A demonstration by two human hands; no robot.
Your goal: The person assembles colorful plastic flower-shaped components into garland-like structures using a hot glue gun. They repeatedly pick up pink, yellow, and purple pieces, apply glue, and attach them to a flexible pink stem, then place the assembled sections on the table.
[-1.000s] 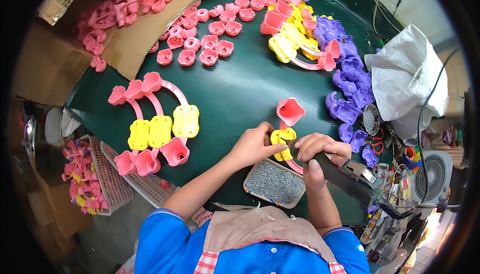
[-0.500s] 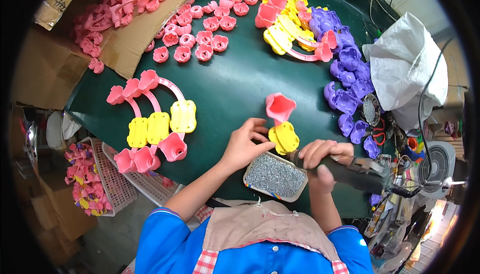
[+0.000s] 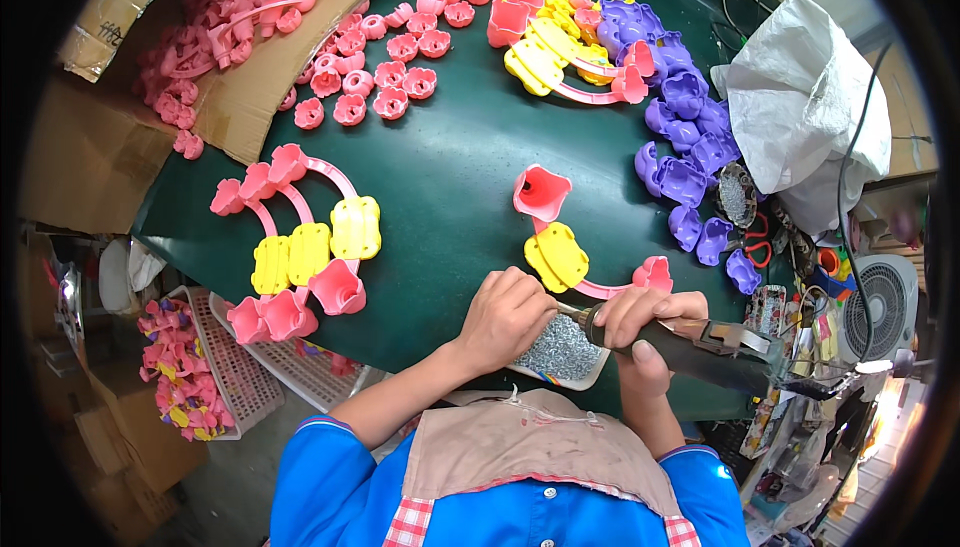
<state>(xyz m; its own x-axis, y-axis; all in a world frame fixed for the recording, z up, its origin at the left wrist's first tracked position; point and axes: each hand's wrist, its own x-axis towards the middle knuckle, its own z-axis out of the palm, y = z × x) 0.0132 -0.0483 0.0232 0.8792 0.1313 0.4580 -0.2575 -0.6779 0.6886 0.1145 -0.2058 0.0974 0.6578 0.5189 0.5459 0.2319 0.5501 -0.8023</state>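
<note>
My right hand point(image 3: 648, 332) is wrapped round a dark power screwdriver point(image 3: 715, 355), whose metal bit points left. At the bit's tip, the fingertips of my left hand point(image 3: 508, 319) are pinched together; whatever they hold is too small to make out. Beneath the bit sits a shallow tray point(image 3: 572, 385) filled with small silvery screws point(image 3: 556, 349), partly covered by my left hand. Just beyond lies a curved pink part with a cup point(image 3: 542, 193) at each end and yellow plates point(image 3: 557, 255) round its middle, touched by neither hand.
Several similar pink-and-yellow pieces point(image 3: 310, 253) lie at left. Small pink cups point(image 3: 390, 102) are spread farther back beside a cardboard box point(image 3: 240, 107) of pink parts. Purple shells point(image 3: 683, 182), red scissors point(image 3: 758, 242) and a white sack point(image 3: 800, 97) are at right.
My left hand has left the yellow plates and come to the screwdriver's tip, its fingers closing. The far-right cup of the pink part now shows. The whole view has shifted slightly.
</note>
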